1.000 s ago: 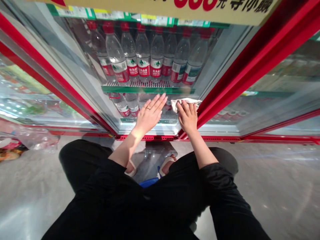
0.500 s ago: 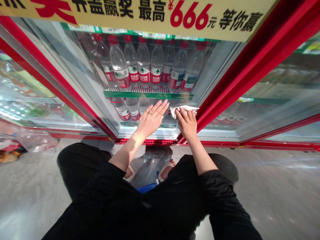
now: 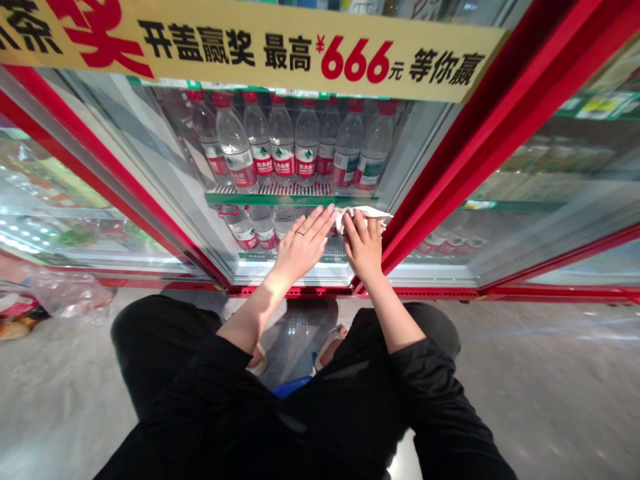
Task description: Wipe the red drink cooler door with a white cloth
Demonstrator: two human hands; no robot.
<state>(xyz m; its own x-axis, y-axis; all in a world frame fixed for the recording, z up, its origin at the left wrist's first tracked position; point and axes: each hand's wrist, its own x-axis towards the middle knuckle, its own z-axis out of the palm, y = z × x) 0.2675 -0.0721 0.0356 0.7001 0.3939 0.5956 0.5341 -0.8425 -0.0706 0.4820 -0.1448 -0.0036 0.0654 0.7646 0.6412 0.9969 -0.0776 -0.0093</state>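
Observation:
My left hand [image 3: 301, 245] lies with outstretched fingers against the glass door [image 3: 395, 143] of a drinks fridge, a ring on one finger. Nothing is held in it. Just to its right, my right hand [image 3: 364, 247] presses a crumpled white cloth [image 3: 376, 213] to the same pane, beside the red door frame [image 3: 425, 193]. The cloth sticks out above and around the fingers, and part of it is hidden under them. Behind the glass stand several water bottles [image 3: 283, 150] with red caps, on a green-edged shelf [image 3: 270, 199]; more bottles [image 3: 247, 230] are on the level below.
A yellow banner [image 3: 400, 53] with printed writing crosses the upper door. Other fridge doors stand left and right. Plastic-wrapped goods [image 3: 70, 290] lie on the floor at left. Something blue [image 3: 291, 387] shows beneath me, between my knees.
My right hand has slid the cloth a little to the left, closer to my left hand. The left hand stays against the glass. The view has tilted up slightly.

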